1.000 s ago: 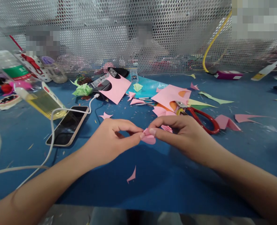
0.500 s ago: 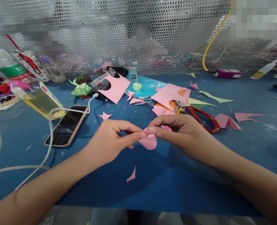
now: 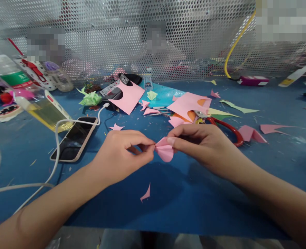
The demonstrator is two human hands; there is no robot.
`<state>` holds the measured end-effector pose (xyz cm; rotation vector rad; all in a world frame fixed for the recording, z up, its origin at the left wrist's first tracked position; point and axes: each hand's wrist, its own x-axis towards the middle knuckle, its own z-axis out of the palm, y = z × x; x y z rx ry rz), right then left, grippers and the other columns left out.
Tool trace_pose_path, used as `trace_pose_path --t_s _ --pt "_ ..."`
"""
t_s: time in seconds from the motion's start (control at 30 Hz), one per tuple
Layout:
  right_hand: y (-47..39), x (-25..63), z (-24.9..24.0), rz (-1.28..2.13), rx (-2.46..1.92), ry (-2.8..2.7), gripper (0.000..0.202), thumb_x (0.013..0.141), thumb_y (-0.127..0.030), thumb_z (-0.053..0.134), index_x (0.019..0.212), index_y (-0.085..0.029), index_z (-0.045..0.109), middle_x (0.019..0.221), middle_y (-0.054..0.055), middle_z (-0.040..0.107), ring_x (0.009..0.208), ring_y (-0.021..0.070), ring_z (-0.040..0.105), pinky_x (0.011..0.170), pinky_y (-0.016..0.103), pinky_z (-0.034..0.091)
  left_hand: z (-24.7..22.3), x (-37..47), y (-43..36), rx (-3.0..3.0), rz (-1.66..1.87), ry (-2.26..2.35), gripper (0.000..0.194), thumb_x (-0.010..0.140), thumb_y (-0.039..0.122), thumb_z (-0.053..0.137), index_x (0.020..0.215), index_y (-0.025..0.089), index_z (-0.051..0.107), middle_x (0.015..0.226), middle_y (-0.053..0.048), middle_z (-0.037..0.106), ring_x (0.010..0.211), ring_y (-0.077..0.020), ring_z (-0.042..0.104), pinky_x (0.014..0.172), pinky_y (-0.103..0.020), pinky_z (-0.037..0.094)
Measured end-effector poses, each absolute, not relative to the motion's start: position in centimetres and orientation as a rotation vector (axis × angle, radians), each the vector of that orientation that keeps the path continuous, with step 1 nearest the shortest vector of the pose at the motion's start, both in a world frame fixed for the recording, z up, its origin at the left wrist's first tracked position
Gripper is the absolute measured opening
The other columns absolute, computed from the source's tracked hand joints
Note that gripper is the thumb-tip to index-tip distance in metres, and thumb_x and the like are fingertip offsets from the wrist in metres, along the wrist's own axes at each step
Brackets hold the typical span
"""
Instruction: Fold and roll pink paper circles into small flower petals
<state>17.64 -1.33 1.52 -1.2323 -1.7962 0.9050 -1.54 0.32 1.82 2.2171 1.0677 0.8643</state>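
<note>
Between my hands, above the blue table, is a small piece of pink paper with a rounded lower edge and fold lines fanning from its left corner. My left hand pinches that narrow corner between thumb and fingertips. On the other side, my right hand grips the paper's upper right edge, thumb in front. A small pink paper scrap lies on the table below them. Just behind my right hand rest red-handled scissors, their handle partly covered by the hand.
A phone and a white cable lie left, near a tilted bottle of yellow liquid. Cut pink sheets, a blue folder and a folded green paper piece lie behind. A perforated metal screen closes the back.
My left fingers have drawn slightly left to the paper's corner, so more of its folded surface shows. My right hand still holds the other edge.
</note>
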Motion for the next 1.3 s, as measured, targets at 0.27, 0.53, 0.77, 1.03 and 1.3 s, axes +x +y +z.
trace_pose_path --t_s 0.27,0.53,0.77,1.03,1.3 --pt "-2.0 16.9 1.5 0.907 -1.226 -1.804 0.014 0.077 -0.026 0.057 0.067 -0.019 0.064 0.064 -0.001 0.064 0.058 0.0105 0.057 0.052 0.020 0.044 1.2 -1.9 0.2 2.709 1.012 0.937 0.009 0.073 0.014 0.056 0.070 0.017 0.063 0.067 0.000 0.065 0.060 -0.0091 0.060 0.060 -0.018 0.048" --pt "-2.2 16.7 1.6 0.929 -1.237 -1.782 0.013 0.077 -0.025 0.058 0.067 -0.019 0.063 0.064 -0.002 0.065 0.058 0.0089 0.057 0.053 0.018 0.044 1.3 -1.8 0.1 2.854 1.135 0.829 0.005 0.071 0.010 0.059 0.067 0.014 0.061 0.063 0.002 0.063 0.059 -0.0069 0.059 0.057 -0.015 0.046" --pt "-2.6 16.4 1.7 1.037 -1.145 -1.748 0.012 0.079 -0.022 0.057 0.069 -0.018 0.063 0.066 -0.003 0.066 0.061 0.0078 0.059 0.057 0.016 0.046 1.0 -1.9 -0.1 3.108 1.137 0.921 0.009 0.073 0.015 0.058 0.064 0.015 0.060 0.061 0.002 0.063 0.055 -0.0094 0.059 0.049 -0.019 0.042" --pt "-1.2 17.9 1.5 1.024 -1.228 -1.737 0.014 0.077 -0.031 0.060 0.071 -0.019 0.064 0.068 0.000 0.065 0.062 0.0116 0.058 0.056 0.021 0.045 2.1 -2.0 1.1 2.091 0.810 0.964 0.013 0.079 0.024 0.057 0.080 0.017 0.067 0.071 0.002 0.065 0.060 -0.0074 0.059 0.051 -0.014 0.051" --pt "-1.3 17.8 1.6 1.116 -1.146 -1.708 0.012 0.076 -0.029 0.061 0.070 -0.019 0.065 0.068 -0.001 0.064 0.063 0.0105 0.056 0.056 0.020 0.044 2.3 -2.1 1.9 1.644 0.521 0.800 0.013 0.077 0.024 0.061 0.080 0.014 0.068 0.070 -0.001 0.063 0.063 -0.0099 0.059 0.052 -0.020 0.057"
